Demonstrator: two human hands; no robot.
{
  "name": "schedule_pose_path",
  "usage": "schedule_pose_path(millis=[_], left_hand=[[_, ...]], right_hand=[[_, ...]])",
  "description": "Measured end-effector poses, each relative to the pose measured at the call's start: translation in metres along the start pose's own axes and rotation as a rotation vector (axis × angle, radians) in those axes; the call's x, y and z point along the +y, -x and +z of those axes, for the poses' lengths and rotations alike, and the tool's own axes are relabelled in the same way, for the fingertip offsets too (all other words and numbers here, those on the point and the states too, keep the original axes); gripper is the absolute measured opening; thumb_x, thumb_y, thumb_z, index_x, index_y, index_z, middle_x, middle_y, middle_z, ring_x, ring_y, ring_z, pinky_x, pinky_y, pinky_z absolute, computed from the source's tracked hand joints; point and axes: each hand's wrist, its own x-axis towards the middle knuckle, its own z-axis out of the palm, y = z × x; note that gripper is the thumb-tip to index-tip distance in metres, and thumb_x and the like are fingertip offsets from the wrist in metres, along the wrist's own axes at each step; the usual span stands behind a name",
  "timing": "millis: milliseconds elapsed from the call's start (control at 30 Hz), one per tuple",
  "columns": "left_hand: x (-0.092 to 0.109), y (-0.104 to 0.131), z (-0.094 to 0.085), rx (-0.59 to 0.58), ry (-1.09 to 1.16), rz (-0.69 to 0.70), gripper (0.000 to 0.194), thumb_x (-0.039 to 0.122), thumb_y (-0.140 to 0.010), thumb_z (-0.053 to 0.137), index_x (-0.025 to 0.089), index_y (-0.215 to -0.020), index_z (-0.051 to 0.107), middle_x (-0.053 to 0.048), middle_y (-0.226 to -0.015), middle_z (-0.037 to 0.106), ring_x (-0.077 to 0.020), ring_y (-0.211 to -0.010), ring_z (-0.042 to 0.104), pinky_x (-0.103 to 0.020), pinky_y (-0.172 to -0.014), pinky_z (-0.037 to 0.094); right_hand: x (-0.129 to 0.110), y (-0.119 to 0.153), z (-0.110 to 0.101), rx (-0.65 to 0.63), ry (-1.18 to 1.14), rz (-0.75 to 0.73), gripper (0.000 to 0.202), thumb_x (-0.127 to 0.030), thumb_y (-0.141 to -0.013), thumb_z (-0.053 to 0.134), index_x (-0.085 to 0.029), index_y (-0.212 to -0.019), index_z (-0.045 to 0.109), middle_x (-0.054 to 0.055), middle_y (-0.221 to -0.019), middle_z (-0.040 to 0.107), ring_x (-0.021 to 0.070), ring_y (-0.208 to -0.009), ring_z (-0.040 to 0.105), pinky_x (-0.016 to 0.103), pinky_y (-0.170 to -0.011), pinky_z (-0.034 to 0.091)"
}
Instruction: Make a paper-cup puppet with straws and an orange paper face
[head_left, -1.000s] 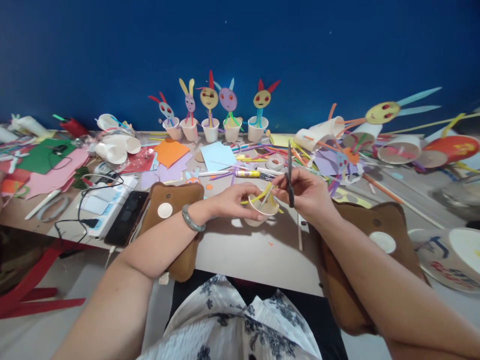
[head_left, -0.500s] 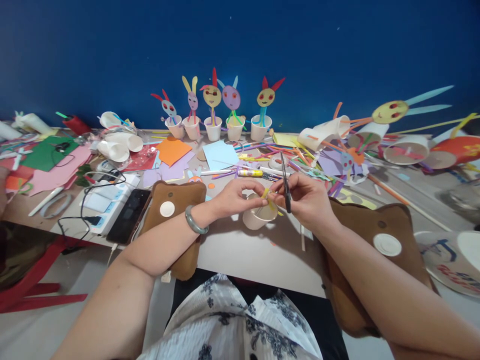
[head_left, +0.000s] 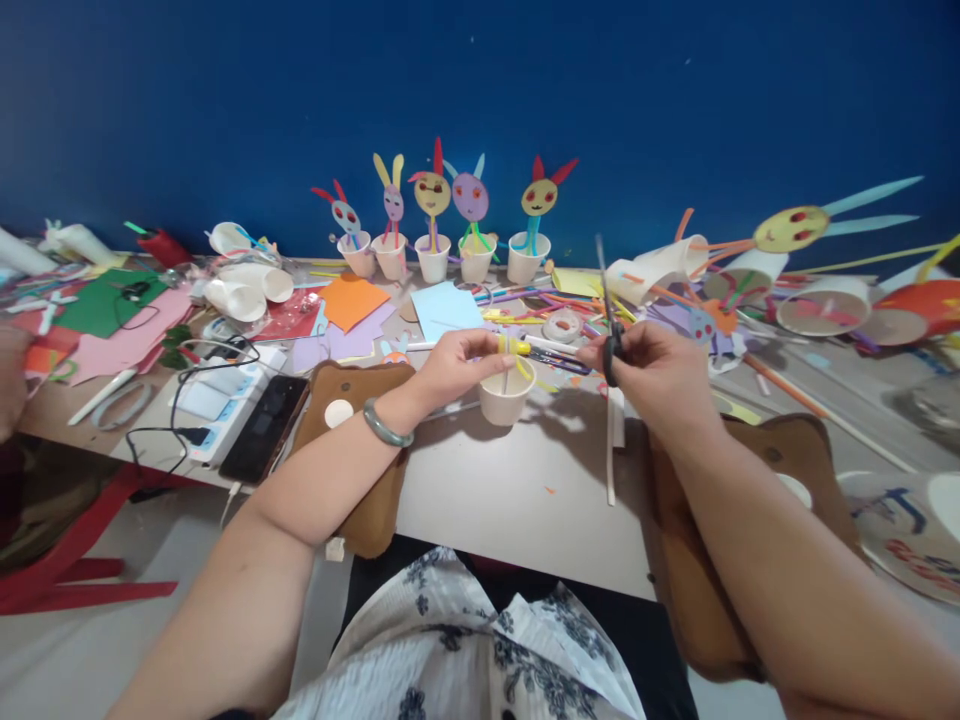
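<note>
Left hand [head_left: 452,369] pinches thin yellow strip [head_left: 515,347], likely steadying it above white paper cup [head_left: 506,406]; three o'clock, right hand [head_left: 664,372] grips black scissors [head_left: 613,352].

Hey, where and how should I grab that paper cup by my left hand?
Probably by the outer wall of the paper cup, below the rim, coming from your near side. The cup sits mouth up, its rounded near wall is uncovered, and your left hand crowds the rim's left.
</note>
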Motion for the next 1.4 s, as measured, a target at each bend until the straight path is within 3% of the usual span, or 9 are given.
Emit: schedule_pose_path(millis=[133,233,367,533,800,1100,1267,1400], left_hand=[[0.007,-0.002,-0.005,0.043,0.112,-0.053,0.046,0.056,-0.072,0.086,0.015,-0.077,0.066,-0.001,-0.074,0.065,-0.0106,-0.068,0.055,-0.026,-0.067,0.045],[0.010,-0.001,-0.003,0.061,0.158,-0.073,0.048,0.056,-0.068,0.088,0.015,-0.076,0.066,0.000,-0.073,0.064,-0.0103,-0.068,0.055,-0.025,-0.065,0.044],[0.008,0.000,0.002,0.015,0.172,-0.057,0.048,0.057,-0.067,0.088,0.015,-0.075,0.067,0.000,-0.072,0.064,-0.0102,-0.067,0.054,-0.026,-0.065,0.045],[0.002,0.000,0.004,-0.019,0.123,-0.022,0.048,0.059,-0.072,0.084,0.015,-0.078,0.068,-0.001,-0.075,0.066,-0.0110,-0.069,0.057,-0.027,-0.068,0.047],[-0.008,-0.002,-0.002,0.021,-0.066,0.038,0.043,0.056,-0.077,0.080,0.015,-0.082,0.069,-0.003,-0.081,0.068,-0.0127,-0.075,0.058,-0.029,-0.075,0.047],[-0.015,-0.001,0.003,0.019,-0.172,0.107,0.041,0.055,-0.079,0.079,0.014,-0.084,0.070,-0.007,-0.087,0.072,-0.0178,-0.085,0.064,-0.033,-0.085,0.050],[-0.017,0.000,0.008,0.032,-0.156,0.155,0.043,0.057,-0.077,0.080,0.015,-0.084,0.072,-0.013,-0.104,0.073,-0.0221,-0.100,0.067,-0.039,-0.099,0.049],[-0.019,-0.002,0.006,0.044,-0.156,0.127,0.043,0.058,-0.078,0.079,0.016,-0.083,0.071,-0.013,-0.106,0.072,-0.0226,-0.104,0.066,-0.040,-0.101,0.048]], right_hand=[[0.014,-0.015,-0.009,0.014,0.206,0.069,0.053,-0.057,-0.062,0.092,-0.025,-0.055,0.050,-0.003,-0.054,0.046,0.0118,-0.054,0.037,0.032,-0.051,0.031],[0.011,-0.014,-0.005,-0.068,0.029,0.117,0.055,-0.063,-0.059,0.091,-0.025,-0.055,0.051,-0.002,-0.056,0.055,0.0136,-0.055,0.048,0.032,-0.053,0.040],[0.000,-0.001,0.009,-0.222,-0.192,0.102,0.053,-0.056,-0.053,0.096,-0.024,-0.061,0.054,0.001,-0.073,0.072,0.0193,-0.070,0.067,0.036,-0.067,0.055],[0.002,0.010,0.021,-0.334,-0.185,0.088,0.055,-0.050,-0.048,0.099,-0.023,-0.063,0.053,0.004,-0.079,0.077,0.0218,-0.077,0.071,0.035,-0.071,0.057],[0.016,0.000,0.017,-0.200,-0.127,0.113,0.052,-0.051,-0.053,0.097,-0.023,-0.063,0.054,0.000,-0.068,0.068,0.0181,-0.066,0.065,0.031,-0.061,0.052],[0.012,0.012,0.026,-0.308,-0.124,0.061,0.048,-0.047,-0.057,0.095,-0.024,-0.065,0.053,0.001,-0.071,0.067,0.0214,-0.076,0.066,0.034,-0.068,0.055],[0.005,0.017,0.029,-0.308,-0.144,0.050,0.050,-0.046,-0.055,0.096,-0.025,-0.067,0.052,0.000,-0.074,0.068,0.0203,-0.076,0.065,0.034,-0.070,0.054],[0.005,0.014,0.029,-0.294,-0.154,0.090,0.049,-0.050,-0.059,0.094,-0.026,-0.067,0.052,-0.001,-0.072,0.067,0.0204,-0.074,0.065,0.036,-0.070,0.056]])
